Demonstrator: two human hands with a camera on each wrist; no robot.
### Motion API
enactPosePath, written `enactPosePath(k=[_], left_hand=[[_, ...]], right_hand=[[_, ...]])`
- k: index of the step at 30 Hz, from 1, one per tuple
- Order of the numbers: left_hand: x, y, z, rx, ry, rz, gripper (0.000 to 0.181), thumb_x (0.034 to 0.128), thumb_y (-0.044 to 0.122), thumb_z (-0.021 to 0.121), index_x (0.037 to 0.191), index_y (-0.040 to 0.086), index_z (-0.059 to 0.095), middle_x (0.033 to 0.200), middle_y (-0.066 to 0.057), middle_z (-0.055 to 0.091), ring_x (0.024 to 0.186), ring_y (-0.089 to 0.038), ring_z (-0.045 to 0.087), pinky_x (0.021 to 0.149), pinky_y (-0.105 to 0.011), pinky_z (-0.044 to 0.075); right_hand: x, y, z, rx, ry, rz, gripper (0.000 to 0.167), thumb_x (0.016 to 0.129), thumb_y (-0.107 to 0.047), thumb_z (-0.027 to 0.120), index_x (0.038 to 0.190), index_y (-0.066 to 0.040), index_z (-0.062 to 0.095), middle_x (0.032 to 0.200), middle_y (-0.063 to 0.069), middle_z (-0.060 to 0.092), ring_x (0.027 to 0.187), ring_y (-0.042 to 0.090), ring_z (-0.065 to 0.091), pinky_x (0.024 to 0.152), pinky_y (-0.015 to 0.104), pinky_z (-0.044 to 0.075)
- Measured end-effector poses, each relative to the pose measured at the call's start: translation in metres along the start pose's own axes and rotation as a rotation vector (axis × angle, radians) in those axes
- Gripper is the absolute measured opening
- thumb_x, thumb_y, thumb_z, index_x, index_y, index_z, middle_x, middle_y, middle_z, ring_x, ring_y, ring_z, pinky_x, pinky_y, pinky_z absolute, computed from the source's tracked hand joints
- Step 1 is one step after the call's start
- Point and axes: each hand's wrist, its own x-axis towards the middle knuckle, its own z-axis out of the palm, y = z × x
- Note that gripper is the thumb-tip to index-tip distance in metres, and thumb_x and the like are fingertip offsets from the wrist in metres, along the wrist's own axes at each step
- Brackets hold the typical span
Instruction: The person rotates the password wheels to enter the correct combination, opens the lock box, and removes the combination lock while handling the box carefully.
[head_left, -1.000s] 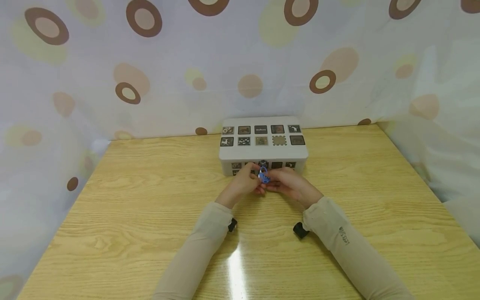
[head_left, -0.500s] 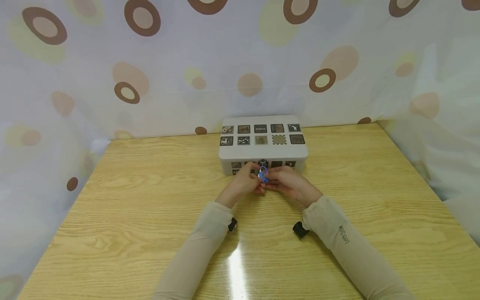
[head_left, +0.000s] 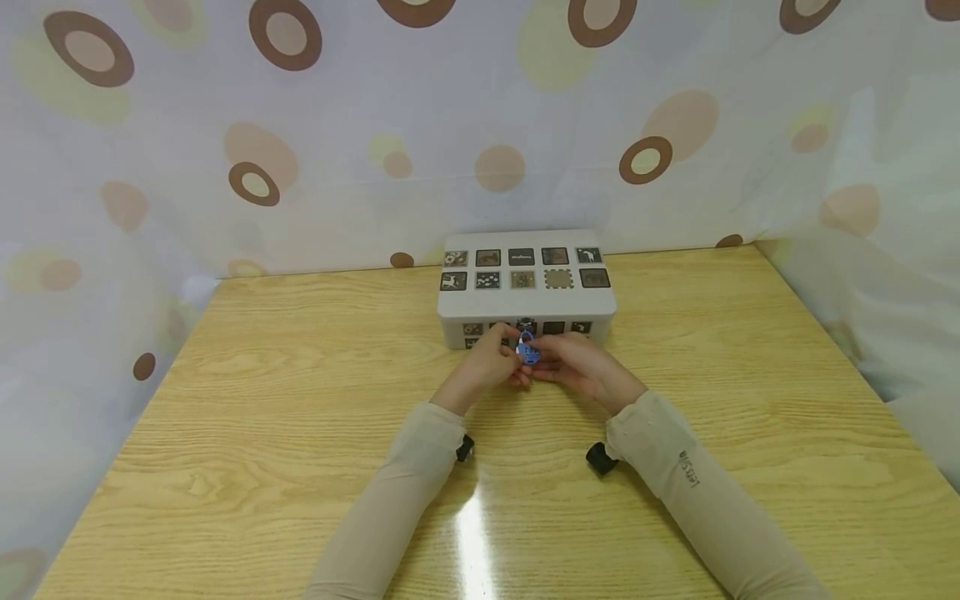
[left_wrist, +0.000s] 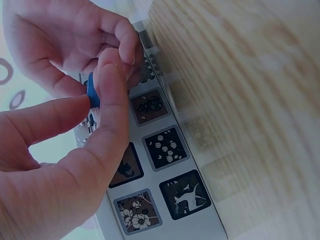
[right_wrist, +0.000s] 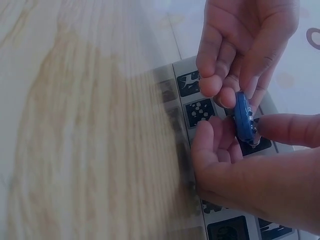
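Note:
A small blue padlock [head_left: 528, 354] is at the front of a white tin box [head_left: 495, 307], just below its metal clasp [head_left: 527, 323]. My left hand [head_left: 486, 365] pinches the padlock's body from the left, between thumb and fingers. From the other side, my right hand [head_left: 588, 368] holds it too. In the right wrist view, small dials show along one narrow side of the padlock [right_wrist: 244, 117], with the right thumb [right_wrist: 287, 130] against them. Whether the shackle runs through the clasp cannot be made out.
Dark picture squares cover the box's lid and front. It stands at the back of a wood-grain table [head_left: 300, 400], close to a spotted curtain [head_left: 450, 100]. Another curtain [head_left: 892, 208] hangs on the right.
Both hands stay at the padlock with almost no shift. The padlock's blue face turns slightly between the fingers; the box has not moved.

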Motion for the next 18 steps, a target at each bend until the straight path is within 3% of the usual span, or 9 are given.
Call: enactPosePath(k=[4, 10, 18], left_hand=[[0.0006, -0.0011, 0.0001, -0.004, -0.003, 0.001, 0.04, 0.0952, -0.009, 0.047, 0.134, -0.005, 0.038, 0.079, -0.015, 0.06, 0.065, -0.02, 0.064, 0.071, -0.034, 0.058], [0.001, -0.0004, -0.0002, 0.006, -0.005, -0.003, 0.04, 0.0959, -0.008, 0.048, 0.135, -0.005, 0.038, 0.08, -0.015, 0.061, 0.066, -0.021, 0.065, 0.073, -0.035, 0.057], [-0.0001, 0.0, -0.0001, 0.023, -0.005, 0.018, 0.039, 0.0955, -0.008, 0.048, 0.133, -0.006, 0.038, 0.084, -0.022, 0.064, 0.075, -0.031, 0.069, 0.072, -0.035, 0.057]], right_hand=[[-0.0012, -0.0001, 0.0009, -0.017, -0.027, -0.019, 0.023, 0.099, -0.005, 0.046, 0.11, 0.013, 0.055, 0.082, 0.005, 0.067, 0.077, 0.014, 0.066, 0.078, 0.026, 0.055], [-0.0048, -0.0017, 0.0019, -0.033, -0.056, -0.038, 0.038, 0.1, 0.001, 0.041, 0.13, 0.023, 0.037, 0.091, 0.007, 0.061, 0.08, 0.012, 0.064, 0.08, 0.024, 0.054], [-0.0041, -0.0011, 0.0022, -0.045, -0.048, -0.041, 0.038, 0.098, 0.004, 0.041, 0.131, 0.024, 0.035, 0.094, 0.009, 0.059, 0.081, 0.012, 0.063, 0.081, 0.024, 0.053]])
